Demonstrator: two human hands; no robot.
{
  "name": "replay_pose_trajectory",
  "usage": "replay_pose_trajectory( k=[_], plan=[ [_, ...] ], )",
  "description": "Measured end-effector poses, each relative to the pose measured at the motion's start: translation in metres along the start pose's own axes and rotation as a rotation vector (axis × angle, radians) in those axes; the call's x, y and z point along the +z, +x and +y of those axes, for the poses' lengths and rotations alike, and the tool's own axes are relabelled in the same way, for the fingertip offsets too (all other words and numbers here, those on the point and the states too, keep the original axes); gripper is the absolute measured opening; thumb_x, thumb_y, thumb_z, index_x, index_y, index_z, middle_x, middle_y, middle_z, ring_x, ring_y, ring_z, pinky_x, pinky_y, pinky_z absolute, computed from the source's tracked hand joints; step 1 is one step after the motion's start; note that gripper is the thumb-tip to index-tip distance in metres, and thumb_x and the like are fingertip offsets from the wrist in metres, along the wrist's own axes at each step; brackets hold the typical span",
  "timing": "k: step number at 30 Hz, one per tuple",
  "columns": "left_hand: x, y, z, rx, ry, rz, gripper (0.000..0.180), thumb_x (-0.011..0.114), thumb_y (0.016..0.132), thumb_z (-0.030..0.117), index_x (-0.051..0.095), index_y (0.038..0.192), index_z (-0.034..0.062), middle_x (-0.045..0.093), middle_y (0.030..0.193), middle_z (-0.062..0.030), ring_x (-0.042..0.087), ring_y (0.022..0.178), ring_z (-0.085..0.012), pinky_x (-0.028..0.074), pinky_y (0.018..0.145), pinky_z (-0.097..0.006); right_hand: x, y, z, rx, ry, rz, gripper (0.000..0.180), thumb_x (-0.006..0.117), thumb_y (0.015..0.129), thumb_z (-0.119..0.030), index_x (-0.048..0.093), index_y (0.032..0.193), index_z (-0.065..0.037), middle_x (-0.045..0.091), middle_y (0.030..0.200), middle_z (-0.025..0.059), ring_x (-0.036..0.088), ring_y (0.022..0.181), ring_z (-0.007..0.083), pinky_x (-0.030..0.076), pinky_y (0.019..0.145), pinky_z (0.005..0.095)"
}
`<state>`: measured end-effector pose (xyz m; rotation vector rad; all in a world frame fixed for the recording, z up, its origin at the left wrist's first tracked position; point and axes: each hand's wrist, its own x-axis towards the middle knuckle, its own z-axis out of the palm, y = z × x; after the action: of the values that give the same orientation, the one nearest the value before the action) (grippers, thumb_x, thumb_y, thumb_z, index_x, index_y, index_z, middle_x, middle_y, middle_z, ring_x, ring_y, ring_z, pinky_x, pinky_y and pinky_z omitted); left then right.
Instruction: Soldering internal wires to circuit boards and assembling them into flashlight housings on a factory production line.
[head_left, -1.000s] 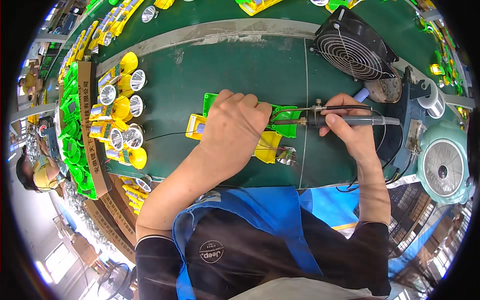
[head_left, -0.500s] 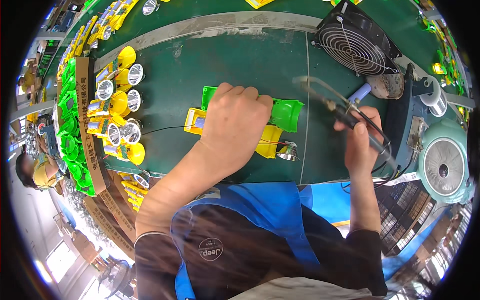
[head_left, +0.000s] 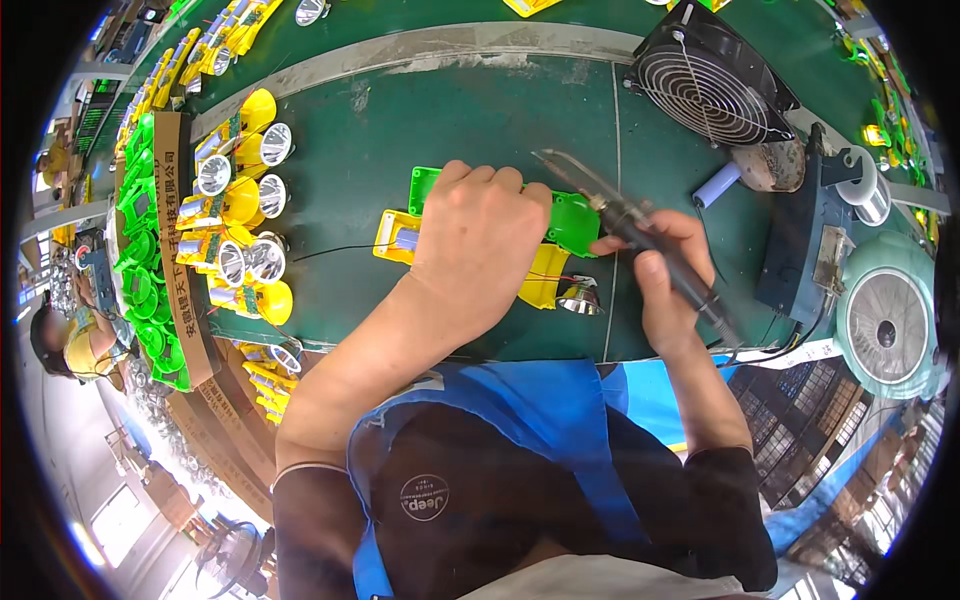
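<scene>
Green housing [head_left: 572, 222] lies on the green worktop [head_left: 400, 130], over a yellow part [head_left: 545, 288]. Our left hand [head_left: 478, 240] presses down on it, fingers curled over its far edge. Our right hand [head_left: 668, 275] has its fingers wrapped round a soldering iron [head_left: 640, 232], tip raised above the housing. A reflector [head_left: 580, 298] sits just beside.

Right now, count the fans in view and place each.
2. A black fan stands at the far right of the green table; a pale green fan sits at the right edge. Others may be hidden.
</scene>
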<state>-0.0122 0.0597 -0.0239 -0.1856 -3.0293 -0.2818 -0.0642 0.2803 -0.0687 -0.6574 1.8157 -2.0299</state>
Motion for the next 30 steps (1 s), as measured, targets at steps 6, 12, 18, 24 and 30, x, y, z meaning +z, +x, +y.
replay_pose_trajectory(
  k=[6,12,18,24,30],
  plan=[
    [-0.042,-0.029,0.012,0.088,-0.054,0.170,0.008,0.070,0.077,0.012,0.064,0.081,0.0078,0.060,0.080,-0.0080,0.063,0.079,-0.0255,0.047,0.071,-0.040,-0.021,0.015,0.013,-0.045,0.248,0.184,0.038,0.065,0.103,-0.032,0.052,0.120,0.000,0.068,0.097,0.0184,0.067,0.083,0.0253,0.055,0.082,0.0378],
    [-0.070,-0.106,-0.021,-0.351,0.069,0.160,0.028,0.074,0.083,0.006,0.073,0.111,0.0053,0.071,0.099,-0.0097,0.065,0.092,-0.0289,0.050,0.076,-0.042,-0.028,0.024,0.012,-0.026,0.212,0.130,0.027,0.067,0.100,-0.023,0.056,0.113,-0.001,0.067,0.096,0.0161,0.063,0.083,0.0190,0.050,0.077,0.0317],
    [-0.032,-0.082,-0.048,0.140,-0.392,0.169,0.022,0.075,0.082,0.007,0.075,0.104,0.0134,0.069,0.094,-0.0009,0.060,0.087,-0.0242,0.043,0.078,-0.038,-0.024,-0.005,-0.015,0.065,0.210,0.055,0.028,0.067,0.099,-0.025,0.058,0.108,-0.001,0.067,0.091,0.0129,0.063,0.081,0.0171,0.049,0.077,0.0307],
    [-0.030,-0.052,-0.038,0.216,-0.411,0.064,0.011,0.075,0.079,0.007,0.066,0.083,0.0136,0.060,0.084,0.0016,0.056,0.087,-0.0210,0.038,0.084,-0.039,-0.022,-0.001,-0.021,0.235,0.133,-0.032,0.024,0.068,0.097,-0.022,0.060,0.103,0.000,0.068,0.081,0.0100,0.064,0.073,0.0130,0.050,0.069,0.0264],
    [-0.022,-0.055,-0.036,0.181,-0.304,0.033,0.016,0.075,0.077,0.005,0.063,0.082,0.0136,0.058,0.083,0.0014,0.058,0.086,-0.0208,0.038,0.088,-0.040,-0.014,0.012,-0.028,0.352,0.030,-0.141,0.031,0.073,0.091,-0.027,0.060,0.097,0.000,0.066,0.090,0.0112,0.063,0.066,0.0123,0.051,0.060,0.0271]
  ],
)
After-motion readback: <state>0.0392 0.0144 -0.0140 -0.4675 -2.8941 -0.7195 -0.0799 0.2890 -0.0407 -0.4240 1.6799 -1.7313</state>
